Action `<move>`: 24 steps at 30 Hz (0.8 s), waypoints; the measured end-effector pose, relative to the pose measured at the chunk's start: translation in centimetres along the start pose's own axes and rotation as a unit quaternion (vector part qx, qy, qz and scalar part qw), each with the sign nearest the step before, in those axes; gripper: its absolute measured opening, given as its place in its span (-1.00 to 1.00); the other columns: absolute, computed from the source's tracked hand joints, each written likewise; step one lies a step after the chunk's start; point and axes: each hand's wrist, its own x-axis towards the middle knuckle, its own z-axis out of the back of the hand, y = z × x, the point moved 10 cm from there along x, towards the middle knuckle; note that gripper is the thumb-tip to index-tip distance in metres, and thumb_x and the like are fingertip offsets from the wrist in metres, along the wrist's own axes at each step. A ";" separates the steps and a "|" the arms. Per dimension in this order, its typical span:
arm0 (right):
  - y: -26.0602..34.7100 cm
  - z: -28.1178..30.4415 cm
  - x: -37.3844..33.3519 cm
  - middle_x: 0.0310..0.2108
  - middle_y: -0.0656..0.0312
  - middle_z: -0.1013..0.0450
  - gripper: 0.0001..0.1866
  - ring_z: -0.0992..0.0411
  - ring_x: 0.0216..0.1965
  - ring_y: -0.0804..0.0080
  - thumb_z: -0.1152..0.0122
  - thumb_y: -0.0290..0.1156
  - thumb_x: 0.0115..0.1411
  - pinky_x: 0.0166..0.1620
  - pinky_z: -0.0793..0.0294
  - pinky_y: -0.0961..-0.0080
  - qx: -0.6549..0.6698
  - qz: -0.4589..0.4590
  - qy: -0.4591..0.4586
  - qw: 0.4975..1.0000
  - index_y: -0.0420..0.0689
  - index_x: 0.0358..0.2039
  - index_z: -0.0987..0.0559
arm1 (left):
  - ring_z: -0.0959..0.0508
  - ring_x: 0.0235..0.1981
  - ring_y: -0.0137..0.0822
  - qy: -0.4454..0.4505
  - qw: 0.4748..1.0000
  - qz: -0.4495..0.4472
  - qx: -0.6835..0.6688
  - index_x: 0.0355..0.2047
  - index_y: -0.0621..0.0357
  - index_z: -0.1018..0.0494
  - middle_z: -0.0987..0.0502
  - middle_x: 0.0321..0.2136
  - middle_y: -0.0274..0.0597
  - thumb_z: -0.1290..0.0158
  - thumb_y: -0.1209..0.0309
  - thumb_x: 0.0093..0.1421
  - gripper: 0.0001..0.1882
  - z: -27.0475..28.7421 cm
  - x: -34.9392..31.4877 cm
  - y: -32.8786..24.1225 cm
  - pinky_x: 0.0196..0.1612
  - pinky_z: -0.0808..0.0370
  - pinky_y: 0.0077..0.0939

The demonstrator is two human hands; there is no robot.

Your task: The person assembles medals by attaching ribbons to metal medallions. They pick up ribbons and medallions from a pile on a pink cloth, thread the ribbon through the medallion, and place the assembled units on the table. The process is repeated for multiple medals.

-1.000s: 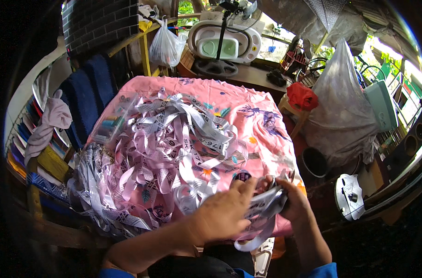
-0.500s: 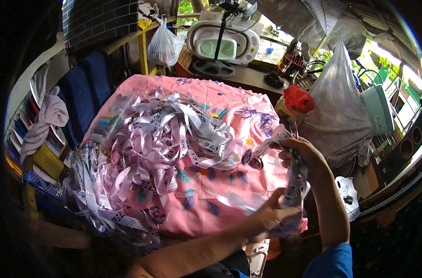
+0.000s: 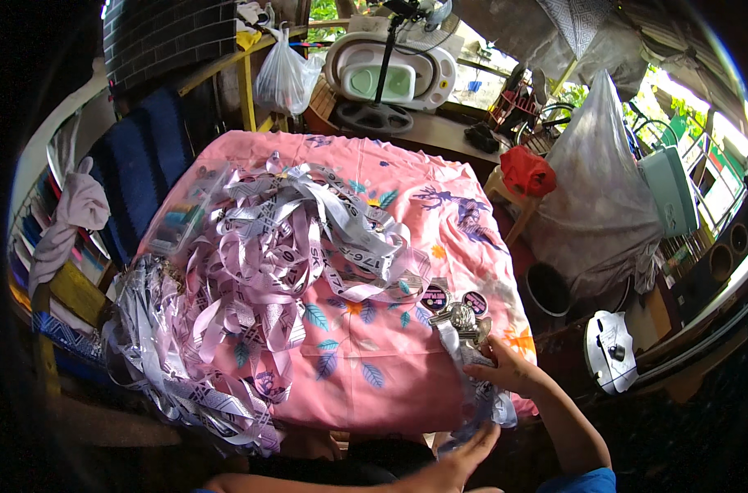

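A silver medal (image 3: 466,315) lies at the right side of the pink patterned cloth (image 3: 349,394), with a whitish ribbon (image 3: 451,338) running from it toward me. My right hand (image 3: 513,368) is closed on the ribbon just below the medal. Lower down, by the near edge of the cloth, my left hand (image 3: 462,462) grips the bunched lower part of the ribbon; some of its fingers are hidden. Two dark round discs with pink print, one left disc (image 3: 434,297) and one right disc (image 3: 474,303), lie just beyond the medal.
A big heap of printed white and pinkish ribbons (image 3: 259,279) covers the left half of the cloth. Behind it is a clear plastic box (image 3: 181,218) with colourful contents. A stool with a red plastic bag (image 3: 527,171) stands past the right edge, near a large covered bundle (image 3: 591,197).
Both hands have come down and nearer to me with the ribbon. The medal, held up over the cloth before, now rests on it, and the two discs show beside it.
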 end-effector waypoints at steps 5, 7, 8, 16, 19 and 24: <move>3.5 0.8 -1.2 -0.28 -0.12 -0.44 -0.36 -0.46 -0.20 0.03 -0.21 0.00 0.21 -0.13 -0.40 0.27 -0.138 -0.027 -0.020 0.990 -0.36 -0.08 -0.26 | -0.55 -0.48 -0.15 -0.212 0.844 -0.036 0.492 -0.45 0.15 -0.57 -0.52 -0.55 -0.09 -0.02 0.48 0.18 -0.86 18.2 3.8 -1.2 -0.31 -0.50 -0.25; 5.3 1.8 -2.2 -0.31 -0.18 -0.43 -0.41 -0.46 -0.26 -0.05 -0.17 0.00 0.24 -0.19 -0.40 0.21 -0.175 -0.018 -0.056 0.983 -0.34 -0.16 -0.27 | -0.53 -0.60 -0.02 -0.285 0.813 0.106 0.497 -0.56 0.22 -0.52 -0.51 -0.63 0.02 -0.11 0.30 0.18 -0.74 26.1 4.9 3.0 -0.43 -0.48 -0.14; 5.8 2.1 -2.6 -0.37 -0.15 -0.42 -0.45 -0.45 -0.30 -0.07 -0.17 -0.02 0.25 -0.23 -0.39 0.20 -0.174 -0.007 -0.076 0.982 -0.32 -0.20 -0.25 | -0.54 -0.62 0.03 -0.333 0.795 0.094 0.498 -0.58 0.25 -0.50 -0.52 -0.63 0.05 -0.17 0.20 0.14 -0.65 28.0 4.9 3.6 -0.46 -0.47 -0.12; 8.2 4.1 -4.0 -0.49 -0.15 -0.40 -0.54 -0.43 -0.40 -0.16 -0.12 -0.08 0.27 -0.32 -0.34 0.08 -0.206 0.025 -0.195 0.959 -0.27 -0.32 -0.25 | -0.58 -0.33 0.05 -0.468 0.777 0.184 0.379 -0.40 0.23 -0.45 -0.58 -0.43 -0.01 -0.25 0.21 -0.01 -0.65 29.2 6.1 8.1 -0.23 -0.46 -0.08; 8.0 4.9 -3.3 -0.46 -0.14 -0.39 -0.55 -0.42 -0.40 -0.16 -0.14 -0.09 0.26 -0.32 -0.34 0.08 -0.186 0.011 -0.192 0.963 -0.25 -0.32 -0.25 | -0.56 -0.36 0.07 -0.533 0.751 0.072 0.384 -0.35 0.25 -0.40 -0.56 -0.45 0.00 -0.13 0.41 0.04 -0.79 28.4 6.1 6.8 -0.20 -0.44 -0.10; 8.9 6.2 -1.1 -0.49 -0.10 -0.37 -0.57 -0.39 -0.39 -0.13 -0.16 -0.11 0.25 -0.32 -0.32 0.13 -0.101 0.072 -0.210 0.970 -0.23 -0.32 -0.26 | -0.55 -0.39 0.10 -0.505 0.806 -0.004 0.309 -0.35 0.28 -0.36 -0.55 -0.44 0.03 -0.09 0.51 0.05 -0.82 28.3 4.7 4.2 -0.29 -0.42 -0.08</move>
